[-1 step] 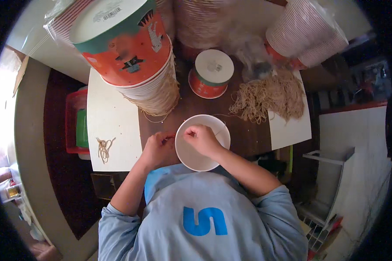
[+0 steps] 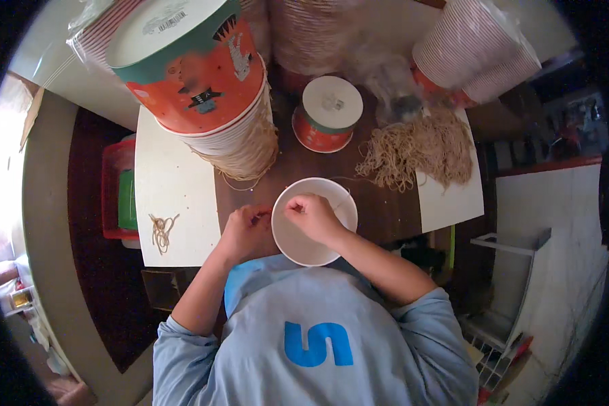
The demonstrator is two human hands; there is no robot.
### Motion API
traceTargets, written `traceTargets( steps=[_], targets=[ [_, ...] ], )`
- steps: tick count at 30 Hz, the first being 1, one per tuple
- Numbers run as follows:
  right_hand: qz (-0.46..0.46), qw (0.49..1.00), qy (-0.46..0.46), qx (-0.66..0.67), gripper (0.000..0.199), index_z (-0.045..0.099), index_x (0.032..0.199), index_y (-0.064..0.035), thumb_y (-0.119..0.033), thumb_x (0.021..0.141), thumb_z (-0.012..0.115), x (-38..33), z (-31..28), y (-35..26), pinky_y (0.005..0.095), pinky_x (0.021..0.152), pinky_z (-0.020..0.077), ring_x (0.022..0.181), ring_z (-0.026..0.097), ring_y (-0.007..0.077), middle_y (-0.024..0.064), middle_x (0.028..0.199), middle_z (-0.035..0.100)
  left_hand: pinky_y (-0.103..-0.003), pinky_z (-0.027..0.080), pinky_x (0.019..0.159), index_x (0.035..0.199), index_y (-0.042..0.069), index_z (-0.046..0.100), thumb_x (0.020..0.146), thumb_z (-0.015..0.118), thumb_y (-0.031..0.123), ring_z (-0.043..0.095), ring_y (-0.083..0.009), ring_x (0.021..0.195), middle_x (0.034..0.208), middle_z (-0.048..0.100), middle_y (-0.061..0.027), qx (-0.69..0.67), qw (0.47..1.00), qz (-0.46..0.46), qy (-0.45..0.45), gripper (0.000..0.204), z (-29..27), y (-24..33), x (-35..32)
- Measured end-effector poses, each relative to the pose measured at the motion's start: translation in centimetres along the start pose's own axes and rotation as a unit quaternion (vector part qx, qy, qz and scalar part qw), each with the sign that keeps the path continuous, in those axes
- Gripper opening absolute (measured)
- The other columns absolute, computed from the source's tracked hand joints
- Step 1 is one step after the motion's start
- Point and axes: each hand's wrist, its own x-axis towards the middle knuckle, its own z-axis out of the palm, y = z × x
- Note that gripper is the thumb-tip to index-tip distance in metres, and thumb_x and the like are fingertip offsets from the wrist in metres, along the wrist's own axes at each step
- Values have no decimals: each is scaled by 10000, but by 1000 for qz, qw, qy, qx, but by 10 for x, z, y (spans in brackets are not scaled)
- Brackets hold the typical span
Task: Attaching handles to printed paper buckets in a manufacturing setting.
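A white paper bucket (image 2: 304, 250) stands at the table's near edge against my body, its mouth facing up. My right hand (image 2: 312, 216) reaches over the mouth, thumb and fingers pinched together above the inside. What they pinch is too small to make out. My left hand (image 2: 245, 233) is curled at the bucket's left side, fingertips by the outer wall. Whatever sits in those fingers is hidden. A thin tan cord (image 2: 350, 179) runs from behind the bucket's far rim towards a tangled heap of cord (image 2: 426, 149) on the right.
At the left rises a stack of paper buckets (image 2: 203, 95), orange and green on top, with cords draped around its lower part. A smaller upturned bucket (image 2: 331, 111) stands farther back. Plastic-wrapped bucket stacks (image 2: 474, 51) are at the far right. Short cord pieces (image 2: 162, 233) lie left.
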Motion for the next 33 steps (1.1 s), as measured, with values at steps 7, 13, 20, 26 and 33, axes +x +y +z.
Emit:
traceTargets(
  steps=[7,13,20,26,33],
  targets=[
    [-11,1000,20,-20,125,637,822,6,-113,782,629,1,6,6,291,632,490,684,621,148,85,749,658,-294,500,669,972,-30,628,801,549,50,633,-160,746,819,655,-165,9,1000,-20,-17,205,-1,6,1],
    [26,998,24,43,134,628,772,-10,-143,768,625,0,6,1,354,624,482,684,627,261,139,745,640,-280,497,680,988,-43,622,797,541,15,617,-149,751,852,659,-155,27,999,-19,-25,216,-3,12,0],
    [41,998,13,55,149,641,778,-15,-164,766,635,2,12,9,352,628,486,677,629,252,132,737,648,-271,492,692,988,-44,622,814,540,20,609,-132,760,846,660,-135,14,999,-30,-29,202,-4,23,0],
    [34,998,11,43,157,652,786,-20,-175,762,641,4,16,13,352,634,487,688,635,252,137,747,652,-287,497,694,989,-22,626,814,552,19,616,-138,769,862,670,-101,78,996,28,-44,195,-7,23,2],
    [58,997,-39,22,161,662,826,-27,-173,760,646,5,4,-4,345,646,491,713,645,241,141,785,661,-321,500,629,922,-30,633,794,580,52,638,-201,693,790,657,-141,219,971,81,-59,160,-9,43,4]
  ],
)
